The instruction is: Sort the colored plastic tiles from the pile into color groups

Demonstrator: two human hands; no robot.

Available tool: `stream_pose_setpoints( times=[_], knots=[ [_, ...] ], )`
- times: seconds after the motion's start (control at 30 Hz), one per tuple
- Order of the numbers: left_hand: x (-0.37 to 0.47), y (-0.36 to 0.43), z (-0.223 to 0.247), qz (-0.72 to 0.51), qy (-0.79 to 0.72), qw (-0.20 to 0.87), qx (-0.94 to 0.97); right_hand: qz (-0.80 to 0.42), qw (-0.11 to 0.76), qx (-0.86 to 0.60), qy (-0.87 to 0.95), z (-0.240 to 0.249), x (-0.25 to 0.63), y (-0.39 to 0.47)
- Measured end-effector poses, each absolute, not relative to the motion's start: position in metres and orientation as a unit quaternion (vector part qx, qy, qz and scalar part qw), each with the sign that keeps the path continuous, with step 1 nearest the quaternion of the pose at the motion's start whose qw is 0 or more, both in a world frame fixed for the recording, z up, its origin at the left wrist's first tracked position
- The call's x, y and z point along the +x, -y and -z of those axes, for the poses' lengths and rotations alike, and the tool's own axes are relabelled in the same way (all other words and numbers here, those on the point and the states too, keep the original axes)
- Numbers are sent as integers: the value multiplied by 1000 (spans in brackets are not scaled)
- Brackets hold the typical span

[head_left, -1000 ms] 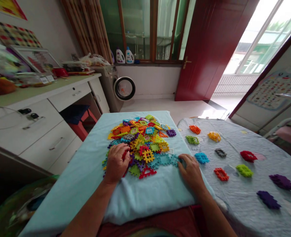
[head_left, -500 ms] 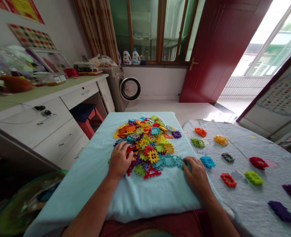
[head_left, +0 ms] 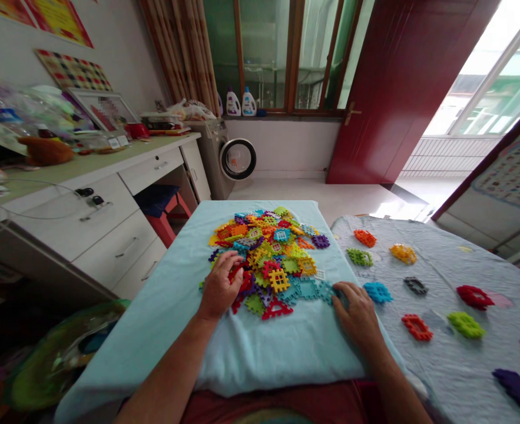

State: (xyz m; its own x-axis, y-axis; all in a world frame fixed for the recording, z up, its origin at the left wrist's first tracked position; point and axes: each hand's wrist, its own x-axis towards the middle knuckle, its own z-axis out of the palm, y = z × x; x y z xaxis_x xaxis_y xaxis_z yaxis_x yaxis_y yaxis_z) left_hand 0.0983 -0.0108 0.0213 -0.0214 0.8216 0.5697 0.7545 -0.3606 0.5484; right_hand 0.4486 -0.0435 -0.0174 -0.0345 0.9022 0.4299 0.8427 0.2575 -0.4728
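Left hand (head_left: pixel 219 287): fingers (head_left: pixel 235 263) spread and curled down onto the near-left edge of the pile of plastic blocks (head_left: pixel 271 253), tips touching red and purple pieces. Not clear that any piece is pinched; reads as pressing or raking, not a closed grip.

Right hand (head_left: pixel 357 311): flat, palm down at the near-right edge of the pile, fingertips (head_left: pixel 340 292) on a teal block (head_left: pixel 321 290) at the right edge of the light-blue cloth (head_left: pixel 162 306). Cannot tell whether it grips the block or only rests on it.

Pile sits mid-cloth, toward the far edge, many colours heaped and overlapping. Red triangle block (head_left: pixel 277 308) lies loose at the near edge of the pile, between the two hands.

Progress, as a judgement: sorting looks early. On the grey quilt (head_left: pixel 454 365) to the right, single pieces are laid out well apart by colour: orange (head_left: pixel 365 237), green (head_left: pixel 359 257), yellow (head_left: pixel 403 253), blue (head_left: pixel 377 292), grey (head_left: pixel 416 285), two red ones (head_left: pixel 417 327), lime (head_left: pixel 465 324), purple near the right corner. Those look like colour markers, one each. The bulk is undone, in the heap.

Beyond: white desk with drawers (head_left: pixel 109 218) along the left, washing machine (head_left: pixel 228 156) by the far wall, red door (head_left: pixel 401 88).
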Motion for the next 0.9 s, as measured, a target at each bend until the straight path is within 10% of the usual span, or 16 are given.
stream_pose_setpoints(
  times=[0.33, 0.9],
  knots=[
    [87, 6, -21, -422, -634, -71, 644, -40, 334, -608, 719, 17, 449, 44],
    [75, -3, -7, -391, -633, 32, 667, -46, 333, -610, 717, 14, 447, 46]
  ],
)
